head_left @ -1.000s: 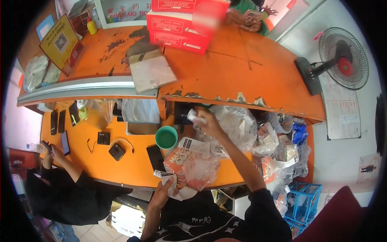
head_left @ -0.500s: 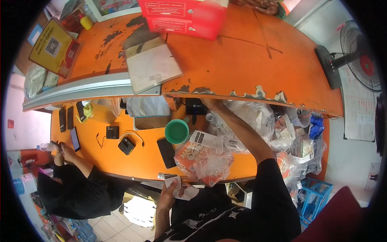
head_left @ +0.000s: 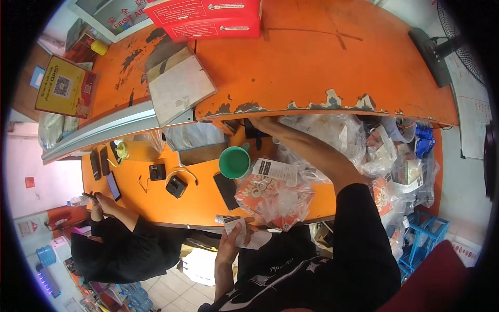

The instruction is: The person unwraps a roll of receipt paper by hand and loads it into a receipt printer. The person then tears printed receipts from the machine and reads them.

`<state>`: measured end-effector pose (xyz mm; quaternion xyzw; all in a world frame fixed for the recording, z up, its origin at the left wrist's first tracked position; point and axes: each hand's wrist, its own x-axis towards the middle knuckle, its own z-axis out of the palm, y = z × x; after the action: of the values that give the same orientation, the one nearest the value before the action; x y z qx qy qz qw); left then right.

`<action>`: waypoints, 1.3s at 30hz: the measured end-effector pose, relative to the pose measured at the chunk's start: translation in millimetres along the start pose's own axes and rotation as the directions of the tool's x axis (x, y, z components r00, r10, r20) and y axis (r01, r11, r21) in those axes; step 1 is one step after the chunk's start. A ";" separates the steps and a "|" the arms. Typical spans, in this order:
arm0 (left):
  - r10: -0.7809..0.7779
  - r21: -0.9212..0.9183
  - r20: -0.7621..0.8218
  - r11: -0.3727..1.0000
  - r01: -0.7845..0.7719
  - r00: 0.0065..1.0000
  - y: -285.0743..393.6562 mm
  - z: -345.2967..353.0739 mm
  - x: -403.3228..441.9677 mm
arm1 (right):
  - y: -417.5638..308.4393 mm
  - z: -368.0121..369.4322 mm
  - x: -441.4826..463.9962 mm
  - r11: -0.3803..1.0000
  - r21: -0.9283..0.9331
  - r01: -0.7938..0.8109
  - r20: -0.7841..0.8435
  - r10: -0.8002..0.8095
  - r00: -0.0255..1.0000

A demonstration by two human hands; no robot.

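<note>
My left hand [head_left: 228,247] is closed around white printed paper slips [head_left: 235,229], low in front of my black shirt. My right arm stretches across the lower counter, and my right hand [head_left: 261,123] reaches under the raised orange shelf beside a small black device [head_left: 253,131]. The shelf edge hides those fingers. Below that arm lies a clear plastic bag [head_left: 274,200] around an orange and white printed package, with a white label [head_left: 275,170] on top. Left of the bag are a green cup [head_left: 234,163] and a black phone [head_left: 226,190].
A co-worker in black [head_left: 122,247] sits at the left holding a phone. Crumpled plastic bags [head_left: 332,138] crowd the right side. Overhead, the orange shelf [head_left: 312,67] bears a red box [head_left: 213,18]. A blue crate [head_left: 423,239] stands lower right.
The view has shifted, so the counter items appear further right. My left hand still grips the slips, and my right hand stays under the shelf. The device's blue light is no longer visible.
</note>
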<state>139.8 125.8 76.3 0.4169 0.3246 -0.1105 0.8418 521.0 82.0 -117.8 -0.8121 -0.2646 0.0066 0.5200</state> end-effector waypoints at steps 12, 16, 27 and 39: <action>0.008 -0.025 0.033 1.000 -0.007 0.999 3.2 0.3 -0.7 | -43.1 -47.5 -7.0 0.993 0.046 -0.109 0.126 0.103 0.987; -0.011 0.038 -0.046 0.999 0.013 0.999 8.9 5.4 2.1 | -48.4 -52.8 -20.8 0.969 -0.244 0.048 0.078 -0.030 0.997; 0.592 0.391 0.235 0.669 -0.632 0.771 -1.1 53.6 247.1 | 13.5 -46.3 -27.5 0.908 -0.296 0.298 0.163 -0.260 0.952; 0.395 0.887 0.317 0.200 -0.417 0.862 -26.0 37.9 372.9 | 11.0 -64.8 -0.6 0.849 -0.487 0.204 -0.280 -0.373 0.885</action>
<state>430.3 111.7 -161.4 0.8915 0.0703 -0.0557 0.4441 543.7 23.7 -97.5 -0.8457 -0.2788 -0.2842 0.3553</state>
